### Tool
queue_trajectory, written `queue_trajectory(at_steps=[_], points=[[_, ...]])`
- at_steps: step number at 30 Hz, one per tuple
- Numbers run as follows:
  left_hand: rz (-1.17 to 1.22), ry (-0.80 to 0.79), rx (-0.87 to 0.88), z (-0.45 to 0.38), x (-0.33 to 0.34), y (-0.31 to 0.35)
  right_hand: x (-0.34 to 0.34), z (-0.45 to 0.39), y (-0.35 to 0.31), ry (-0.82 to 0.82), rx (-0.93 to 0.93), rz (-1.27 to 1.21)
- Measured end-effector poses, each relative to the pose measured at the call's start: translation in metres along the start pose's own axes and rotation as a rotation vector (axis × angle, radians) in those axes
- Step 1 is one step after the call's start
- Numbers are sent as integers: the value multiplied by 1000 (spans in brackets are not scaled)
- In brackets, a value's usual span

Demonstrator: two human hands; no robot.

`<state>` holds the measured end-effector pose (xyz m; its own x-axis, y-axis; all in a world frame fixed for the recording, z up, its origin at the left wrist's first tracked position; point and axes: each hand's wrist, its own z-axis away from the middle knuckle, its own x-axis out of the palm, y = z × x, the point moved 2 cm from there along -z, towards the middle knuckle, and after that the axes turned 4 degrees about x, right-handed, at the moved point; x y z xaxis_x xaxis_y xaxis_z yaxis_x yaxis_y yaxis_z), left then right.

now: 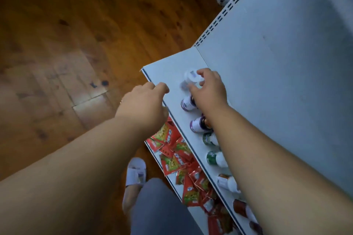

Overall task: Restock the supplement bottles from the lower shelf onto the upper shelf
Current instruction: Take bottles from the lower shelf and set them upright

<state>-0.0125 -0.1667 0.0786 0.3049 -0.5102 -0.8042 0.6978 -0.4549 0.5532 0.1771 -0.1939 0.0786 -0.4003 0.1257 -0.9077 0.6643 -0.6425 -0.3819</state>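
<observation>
Two white shelves (pixel 164 70) stand over a brown wooden floor (pixel 57 34). My right hand (pixel 210 87) curls round a white bottle (pixel 191 79) at the upper shelf's far end, upright, cap up. My left hand (pixel 143 101) hovers loosely curled, holding nothing.

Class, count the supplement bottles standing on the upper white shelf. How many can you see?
7, in one row along the shelf: a white-capped bottle under the right hand, two purple-labelled, two green, two brownish. The forearm may hide more.
</observation>
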Motion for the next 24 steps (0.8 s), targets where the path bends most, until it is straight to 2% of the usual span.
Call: queue_trajectory(at_steps=[8, 12, 17, 20, 24], points=[[51, -58, 47, -57, 39, -43, 46, -59, 14, -79, 11, 414], [31, -39, 70, -66, 41, -48, 52, -78, 7, 6, 72, 328], [67, -46, 65, -70, 40, -52, 59, -75, -3, 11, 52, 264], [175, -56, -18, -59, 26, -54, 45, -46, -26, 9, 35, 75], [529, 55, -265, -20, -27, -55, 12, 20, -74, -126, 57, -168]])
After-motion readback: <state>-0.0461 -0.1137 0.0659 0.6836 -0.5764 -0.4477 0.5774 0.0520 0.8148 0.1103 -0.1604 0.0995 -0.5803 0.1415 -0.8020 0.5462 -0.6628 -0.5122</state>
